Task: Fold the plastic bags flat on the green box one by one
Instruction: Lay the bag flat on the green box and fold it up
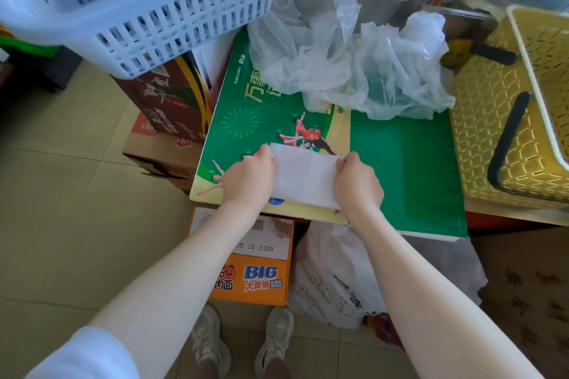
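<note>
A person stands over the green box (400, 163), which lies flat with its printed lid up. Near its front edge lies a folded plastic bag (304, 177), a neat white rectangle pressed flat against the lid. The left hand (249, 177) holds the bag's left end, fingers curled over the edge in a pinching grip; the right hand (357, 183) does likewise at the right end, fingertips tucked onto the plastic. Both hands rest on the box.

Farther back on the same lid sits a heap of crumpled plastic bags (348, 55), translucent and puffed up, well apart from the folded one.

A white slatted basket (147, 6) perches on a brown carton (166, 101) to the left. A yellow woven basket (517, 108) with a black handle stands just beside the box on the right. Below the box's front edge are an orange carton (255, 280) and a printed white bag (332, 280) on the tiled floor (61, 194), near the person's pale shoes (274, 338).
</note>
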Tool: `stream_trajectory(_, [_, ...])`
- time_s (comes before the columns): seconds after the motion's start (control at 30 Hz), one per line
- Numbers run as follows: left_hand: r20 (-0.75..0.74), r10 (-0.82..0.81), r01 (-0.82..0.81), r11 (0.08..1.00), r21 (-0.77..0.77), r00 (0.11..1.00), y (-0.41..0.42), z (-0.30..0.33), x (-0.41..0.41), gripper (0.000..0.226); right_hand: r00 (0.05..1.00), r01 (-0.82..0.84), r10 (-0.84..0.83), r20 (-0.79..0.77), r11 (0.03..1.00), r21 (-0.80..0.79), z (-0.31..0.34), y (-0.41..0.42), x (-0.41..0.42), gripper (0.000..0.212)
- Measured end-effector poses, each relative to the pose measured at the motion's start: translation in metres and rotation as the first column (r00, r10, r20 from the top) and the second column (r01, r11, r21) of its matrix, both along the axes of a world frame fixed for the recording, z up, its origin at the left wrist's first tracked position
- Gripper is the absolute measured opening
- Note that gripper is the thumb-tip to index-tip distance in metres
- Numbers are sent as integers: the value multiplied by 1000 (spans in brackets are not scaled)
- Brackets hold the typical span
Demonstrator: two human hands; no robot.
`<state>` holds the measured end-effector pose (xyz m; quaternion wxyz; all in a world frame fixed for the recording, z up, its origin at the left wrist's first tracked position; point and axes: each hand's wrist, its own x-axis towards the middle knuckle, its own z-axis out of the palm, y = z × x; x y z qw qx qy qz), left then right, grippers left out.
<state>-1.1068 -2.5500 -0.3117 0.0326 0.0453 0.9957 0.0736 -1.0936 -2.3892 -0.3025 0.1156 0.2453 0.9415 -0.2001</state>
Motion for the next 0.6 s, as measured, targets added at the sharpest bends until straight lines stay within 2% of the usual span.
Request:
stream_trajectory(0.03, [-21,3,-3,1000,-16,1000,0,1,1,22,1000,-31,30,7,998,55,0,0,-1,26])
stream_trajectory(0.07, [-81,-35,34,999,-21,996,-1,-1,2,33,998,-56,55,9,993,100,0,-1,-2,26])
stream_trajectory(0.13, [-260,-207,210,978,-15,943,-3,-10,3,51,995,-92,94,-9,983,156,0,0,-2,26])
stream_trajectory(0.17, [-284,-329,334,942,-31,901,-4,-15,2,51,993,-110,115,-19,978,175,-2,0,-2,26])
stream_trajectory(0.23, [-221,-516,517,854,-60,828,-10,-21,1,53,986,-155,164,-26,964,215,-4,2,-3,29])
stream_trajectory(0.27, [-134,-548,548,835,-42,826,-13,-20,1,55,982,-178,189,-27,956,234,-4,2,-4,31])
stream_trajectory(0.37, [72,-520,524,850,-49,851,-26,-19,2,76,976,-210,217,9,934,290,-5,5,-4,32])
stream_trajectory(0.43, [110,-513,522,847,-96,852,-32,-20,2,85,978,-202,208,20,921,333,-4,5,-1,24])
stream_trajectory(0.47, [112,-510,521,848,-101,853,-33,-20,1,88,974,-196,223,-34,913,358,-3,5,1,21])
stream_trajectory(0.53, [119,-503,514,853,-88,856,-31,-17,0,92,912,-250,354,-206,881,403,-2,1,4,30])
stream_trajectory(0.6, [115,-503,512,855,-78,857,-29,-16,0,96,767,-412,558,-317,807,424,-6,-11,6,43])
